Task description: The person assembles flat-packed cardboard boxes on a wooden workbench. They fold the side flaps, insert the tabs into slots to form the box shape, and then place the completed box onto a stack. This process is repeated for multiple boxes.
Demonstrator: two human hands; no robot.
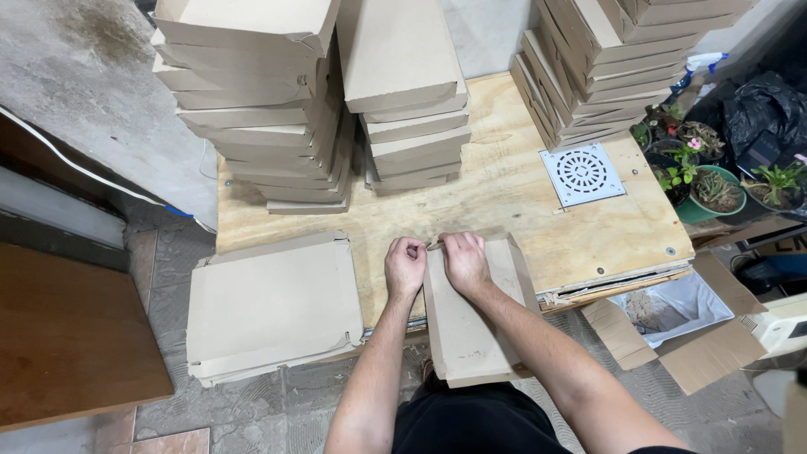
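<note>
Head view: left hand (405, 265) and right hand (463, 259) are both pinching, fingers closed, the far edge of a flat cardboard box blank (471, 324), which is overhanging the plywood table's (504, 193) near edge. Folded box stacks (277, 109) are standing along the far edge.

Stacked folded boxes (252, 109), white drain grate (582, 173), potted plants (714, 189) nearby
</note>
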